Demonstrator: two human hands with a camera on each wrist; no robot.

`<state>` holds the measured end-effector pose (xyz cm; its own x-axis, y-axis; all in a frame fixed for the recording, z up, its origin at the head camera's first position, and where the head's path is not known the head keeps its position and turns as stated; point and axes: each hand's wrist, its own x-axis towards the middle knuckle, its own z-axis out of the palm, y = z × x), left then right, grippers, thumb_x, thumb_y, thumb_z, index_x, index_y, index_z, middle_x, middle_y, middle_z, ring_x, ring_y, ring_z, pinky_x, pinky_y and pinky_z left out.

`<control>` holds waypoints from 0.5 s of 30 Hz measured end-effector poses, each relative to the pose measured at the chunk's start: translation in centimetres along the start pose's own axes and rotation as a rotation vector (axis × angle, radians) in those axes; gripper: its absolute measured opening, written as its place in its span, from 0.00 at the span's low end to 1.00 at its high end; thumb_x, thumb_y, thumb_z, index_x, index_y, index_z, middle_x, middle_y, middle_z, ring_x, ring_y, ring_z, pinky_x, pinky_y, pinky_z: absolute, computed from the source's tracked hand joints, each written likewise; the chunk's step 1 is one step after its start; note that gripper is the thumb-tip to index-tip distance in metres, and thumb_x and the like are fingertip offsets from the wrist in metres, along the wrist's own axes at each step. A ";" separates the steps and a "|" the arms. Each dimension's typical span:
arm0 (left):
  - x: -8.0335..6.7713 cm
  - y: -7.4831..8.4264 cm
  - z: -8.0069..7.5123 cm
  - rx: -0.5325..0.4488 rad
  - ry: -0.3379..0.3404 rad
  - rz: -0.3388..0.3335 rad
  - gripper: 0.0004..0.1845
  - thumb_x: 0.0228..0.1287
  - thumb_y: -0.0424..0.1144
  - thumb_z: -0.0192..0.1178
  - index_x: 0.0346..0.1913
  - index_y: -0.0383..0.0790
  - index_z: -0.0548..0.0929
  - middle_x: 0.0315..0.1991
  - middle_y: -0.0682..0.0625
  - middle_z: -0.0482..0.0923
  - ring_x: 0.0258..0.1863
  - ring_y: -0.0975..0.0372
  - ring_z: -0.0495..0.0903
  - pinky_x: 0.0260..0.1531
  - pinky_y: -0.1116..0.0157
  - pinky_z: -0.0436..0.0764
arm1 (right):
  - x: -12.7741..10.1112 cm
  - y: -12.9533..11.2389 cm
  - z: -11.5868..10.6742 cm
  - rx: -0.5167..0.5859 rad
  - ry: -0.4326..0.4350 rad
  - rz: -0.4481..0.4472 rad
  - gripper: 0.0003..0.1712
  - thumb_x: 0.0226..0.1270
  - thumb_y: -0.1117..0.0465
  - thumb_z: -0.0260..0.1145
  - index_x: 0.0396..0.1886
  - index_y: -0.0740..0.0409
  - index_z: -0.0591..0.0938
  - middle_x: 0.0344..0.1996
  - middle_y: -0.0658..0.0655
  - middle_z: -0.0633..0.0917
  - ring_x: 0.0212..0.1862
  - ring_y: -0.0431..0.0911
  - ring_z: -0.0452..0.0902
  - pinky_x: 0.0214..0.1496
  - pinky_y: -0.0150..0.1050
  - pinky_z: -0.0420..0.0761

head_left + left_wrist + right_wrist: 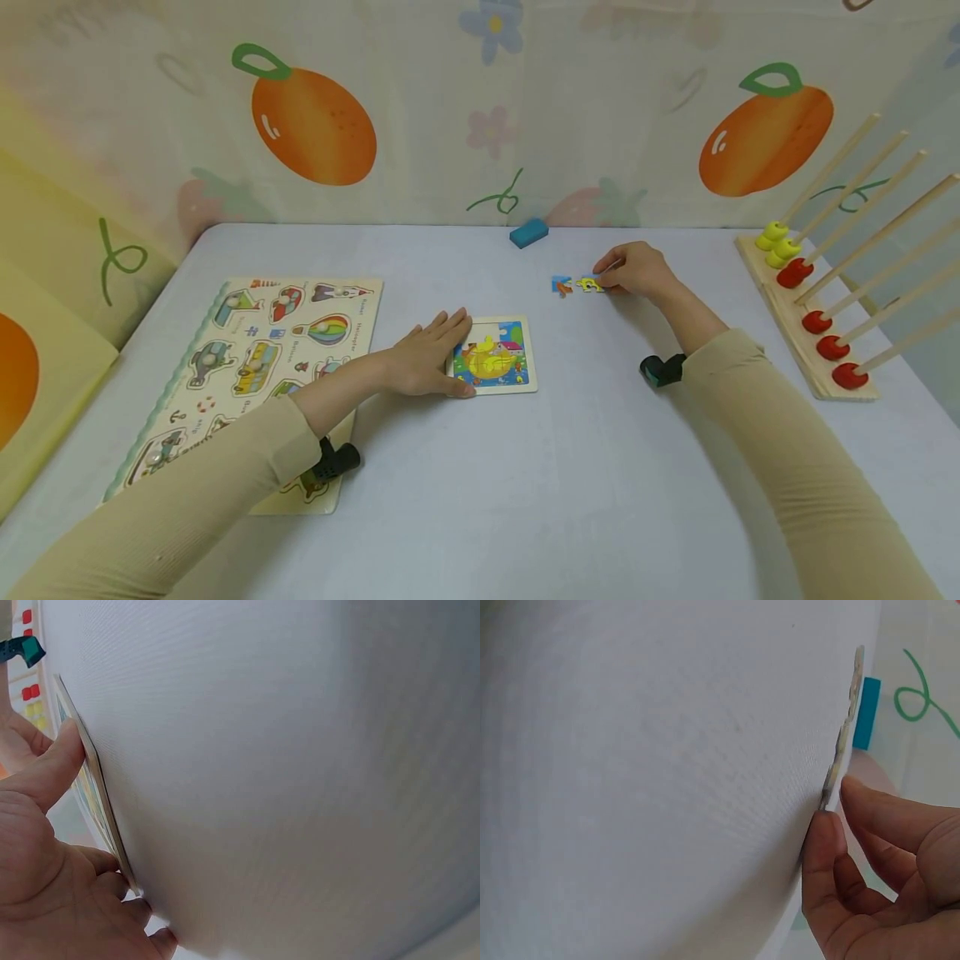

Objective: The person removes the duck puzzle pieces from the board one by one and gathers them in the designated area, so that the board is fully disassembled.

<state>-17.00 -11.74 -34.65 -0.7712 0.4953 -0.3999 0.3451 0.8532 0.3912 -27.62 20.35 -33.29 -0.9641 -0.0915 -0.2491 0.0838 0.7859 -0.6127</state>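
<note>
Yellow duck puzzle point(495, 356), teal block point(528, 232), orange-print curtain point(315, 125).

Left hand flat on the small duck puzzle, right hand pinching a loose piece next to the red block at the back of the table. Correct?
Not quite: the block at the back is blue, not red, as the head view shows. The rest holds: the left hand rests on the small duck puzzle, and the right hand pinches a loose piece.

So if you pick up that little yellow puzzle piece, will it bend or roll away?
Probably neither. The yellow puzzle piece lies flat on the table and looks thin and rigid in the right wrist view, so it likely stays stiff. Flat, it shouldn't roll. It looks small and light, so the right hand touching it may slide it before the fingertips catch its edge.
</note>
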 end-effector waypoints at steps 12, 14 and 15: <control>-0.5 0.5 -0.4 0.009 0.000 0.010 0.54 0.57 0.60 0.59 0.74 0.40 0.38 0.76 0.47 0.30 0.76 0.49 0.30 0.72 0.43 0.41 | -0.1 -0.3 -0.1 -0.002 0.057 -0.021 0.16 0.64 0.57 0.61 0.47 0.60 0.79 0.31 0.54 0.76 0.31 0.46 0.74 0.32 0.31 0.71; -0.5 0.6 -0.4 0.012 0.002 0.011 0.54 0.57 0.60 0.59 0.74 0.40 0.38 0.76 0.47 0.30 0.76 0.50 0.30 0.72 0.43 0.41 | -0.1 -0.5 -0.1 0.019 0.058 -0.027 0.16 0.64 0.57 0.60 0.49 0.60 0.79 0.33 0.53 0.75 0.31 0.45 0.74 0.34 0.30 0.72; -0.6 0.6 -0.4 0.010 0.002 0.013 0.54 0.57 0.60 0.59 0.74 0.40 0.39 0.76 0.47 0.30 0.76 0.49 0.31 0.72 0.43 0.41 | -0.1 -0.6 -0.1 0.032 0.056 -0.032 0.16 0.64 0.58 0.60 0.49 0.60 0.79 0.33 0.53 0.75 0.32 0.45 0.74 0.35 0.30 0.73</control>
<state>-16.59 -11.58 -33.83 -0.7678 0.5058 -0.3932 0.3603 0.8484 0.3878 -27.57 19.94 -32.85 -0.9790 -0.0815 -0.1871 0.0595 0.7629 -0.6437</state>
